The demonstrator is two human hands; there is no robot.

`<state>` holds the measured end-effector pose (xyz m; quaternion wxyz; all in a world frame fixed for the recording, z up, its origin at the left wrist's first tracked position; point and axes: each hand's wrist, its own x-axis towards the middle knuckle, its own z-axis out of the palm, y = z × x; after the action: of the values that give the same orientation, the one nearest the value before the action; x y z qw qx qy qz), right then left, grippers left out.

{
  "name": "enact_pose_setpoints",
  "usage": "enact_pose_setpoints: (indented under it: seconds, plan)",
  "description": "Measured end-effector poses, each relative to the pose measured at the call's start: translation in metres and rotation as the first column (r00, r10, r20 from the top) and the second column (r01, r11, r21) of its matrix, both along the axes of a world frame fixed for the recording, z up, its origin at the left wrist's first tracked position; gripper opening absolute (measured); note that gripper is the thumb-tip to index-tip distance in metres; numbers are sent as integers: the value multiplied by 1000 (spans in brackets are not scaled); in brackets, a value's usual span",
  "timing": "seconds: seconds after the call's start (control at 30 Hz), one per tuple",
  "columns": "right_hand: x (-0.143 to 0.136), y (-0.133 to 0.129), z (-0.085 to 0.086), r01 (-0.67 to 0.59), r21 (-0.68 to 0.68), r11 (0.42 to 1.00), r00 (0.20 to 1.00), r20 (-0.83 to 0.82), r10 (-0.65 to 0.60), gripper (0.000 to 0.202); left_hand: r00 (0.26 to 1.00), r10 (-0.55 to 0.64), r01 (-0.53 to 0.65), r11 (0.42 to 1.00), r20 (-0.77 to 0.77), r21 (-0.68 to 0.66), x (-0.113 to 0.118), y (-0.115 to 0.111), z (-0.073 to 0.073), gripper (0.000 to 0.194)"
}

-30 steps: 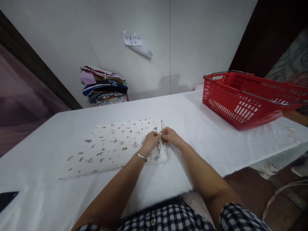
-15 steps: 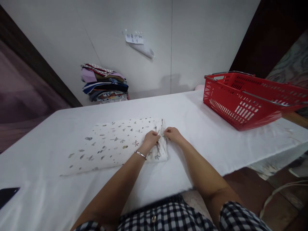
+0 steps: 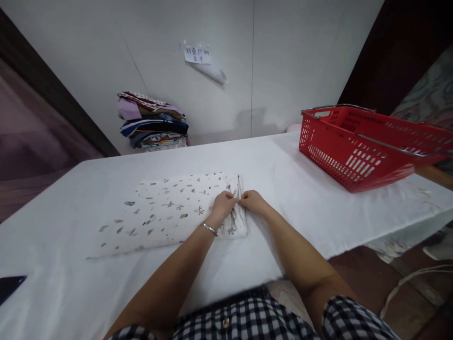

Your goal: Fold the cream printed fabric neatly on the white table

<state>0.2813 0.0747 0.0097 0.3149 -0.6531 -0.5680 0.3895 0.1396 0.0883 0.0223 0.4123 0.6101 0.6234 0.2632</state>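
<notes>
White printed pants [image 3: 166,212] lie flat and folded lengthwise on the white-covered table, with small grey, brown and yellow motifs. Their gathered waistband end points to the right. My left hand [image 3: 224,204], with a silver bracelet at the wrist, pinches the bunched cloth at that end. Facing it, my right hand [image 3: 252,200] has its thumb and fingers closed on the edge of the waistband. The fingertips of both hands nearly meet. Whether a drawstring is between them is too small to make out.
A red plastic basket [image 3: 339,151] with metal handles stands on the table [image 3: 283,170] at the right. Behind the table's far edge is a stack of folded clothes [image 3: 154,122]. A dark flat object [image 3: 10,287] lies at the left edge. A paper sign [image 3: 197,54] hangs on the wall.
My left hand has shifted slightly right and up, toward my right hand. The fingertips are closer together at the waistband. The pants stay in place.
</notes>
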Motion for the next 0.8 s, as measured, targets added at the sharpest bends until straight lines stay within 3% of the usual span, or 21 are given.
enact_pose_setpoints:
  seconds: [0.13, 0.27, 0.4, 0.67, 0.8]
  plan:
    - [-2, -4, 8, -22, -92, 996, 940, -341, -11, 19, 1000, -2, 3, 1000, -12, 14, 1, -2, 1, 11]
    - [-3, -5, 10, -69, -121, 990, 864, -504, -2, 16, 1000, 2, -2, 1000, 29, -4, 0, -4, 1, 10]
    - [-4, -4, 7, -71, -133, 989, 849, -529, -10, 12, 999, -33, 32, 999, 35, 25, -1, -7, 1, 16]
    - [-4, -2, 4, -60, -109, 992, 858, -513, -4, 10, 966, -78, 115, 984, -245, 138, 5, -17, 9, 24]
    - [-1, -1, 4, -64, -82, 995, 887, -461, 19, 8, 955, -56, 101, 985, -291, 142, 8, -19, 13, 28]
